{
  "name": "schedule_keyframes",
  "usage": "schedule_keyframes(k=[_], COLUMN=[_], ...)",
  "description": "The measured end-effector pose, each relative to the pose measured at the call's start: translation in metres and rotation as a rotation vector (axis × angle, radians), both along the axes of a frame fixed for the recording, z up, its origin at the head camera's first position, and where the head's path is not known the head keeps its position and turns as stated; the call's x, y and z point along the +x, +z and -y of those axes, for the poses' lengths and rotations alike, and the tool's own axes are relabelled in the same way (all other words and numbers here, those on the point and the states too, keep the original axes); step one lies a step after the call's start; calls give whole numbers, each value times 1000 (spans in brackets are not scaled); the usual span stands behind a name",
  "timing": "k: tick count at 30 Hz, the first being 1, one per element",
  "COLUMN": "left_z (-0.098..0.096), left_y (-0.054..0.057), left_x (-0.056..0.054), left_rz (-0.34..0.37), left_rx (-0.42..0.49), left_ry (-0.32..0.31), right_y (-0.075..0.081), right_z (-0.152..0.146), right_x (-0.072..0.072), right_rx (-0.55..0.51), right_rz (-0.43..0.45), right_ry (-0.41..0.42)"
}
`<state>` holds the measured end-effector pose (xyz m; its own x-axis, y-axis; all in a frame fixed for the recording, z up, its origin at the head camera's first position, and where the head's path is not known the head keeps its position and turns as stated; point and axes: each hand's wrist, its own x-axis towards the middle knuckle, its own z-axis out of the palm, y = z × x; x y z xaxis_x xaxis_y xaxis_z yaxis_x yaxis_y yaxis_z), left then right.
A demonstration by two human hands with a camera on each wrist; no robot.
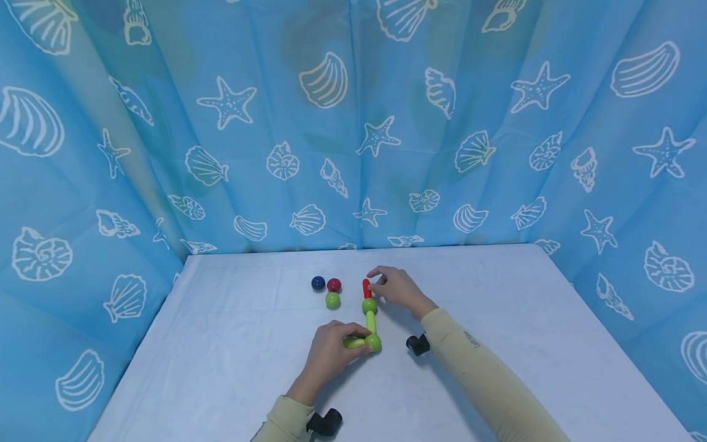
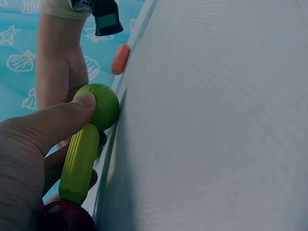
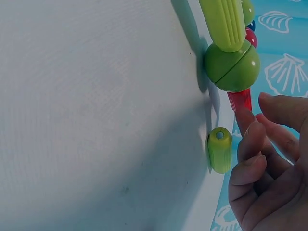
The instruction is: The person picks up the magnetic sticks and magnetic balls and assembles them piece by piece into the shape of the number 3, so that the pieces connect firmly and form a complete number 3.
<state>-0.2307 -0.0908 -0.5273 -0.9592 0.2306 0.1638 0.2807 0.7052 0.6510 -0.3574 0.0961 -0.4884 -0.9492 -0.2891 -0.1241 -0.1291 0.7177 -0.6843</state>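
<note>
In the head view, my left hand [image 1: 330,350] grips the near end of a joined piece: a green ball [image 1: 373,342] and a yellow-green rod [image 1: 355,342]. My left thumb presses that ball [image 2: 103,107], with fingers behind the ribbed rod [image 2: 79,163]. A dark red ball [image 2: 70,216] sits at the rod's other end. Another yellow-green rod [image 1: 371,322] runs up to a second green ball [image 1: 369,306], from which a red rod [image 1: 367,288] points away. My right hand [image 1: 399,288] is at the red rod [image 3: 239,99], one fingertip against it, thumb apart in the right wrist view.
A blue ball [image 1: 318,283], a red ball [image 1: 334,285] and a loose green ball [image 1: 332,300] lie together left of the red rod. A loose yellow-green rod [image 3: 220,151] shows in the right wrist view. The white table [image 1: 232,319] backs onto a blue curtain [image 1: 353,123].
</note>
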Motion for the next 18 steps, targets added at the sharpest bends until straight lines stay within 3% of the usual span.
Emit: schedule_keyframes(k=[7,18], left_z=[2,2], left_y=[-2,0], left_x=[1,1], left_rz=[1,10], left_rx=[4,2], left_ry=[-5,-14], right_y=[4,6], right_z=[3,20], right_x=[1,-10], right_rx=[-18,58], right_rz=[-42,-170], right_ry=[6,118])
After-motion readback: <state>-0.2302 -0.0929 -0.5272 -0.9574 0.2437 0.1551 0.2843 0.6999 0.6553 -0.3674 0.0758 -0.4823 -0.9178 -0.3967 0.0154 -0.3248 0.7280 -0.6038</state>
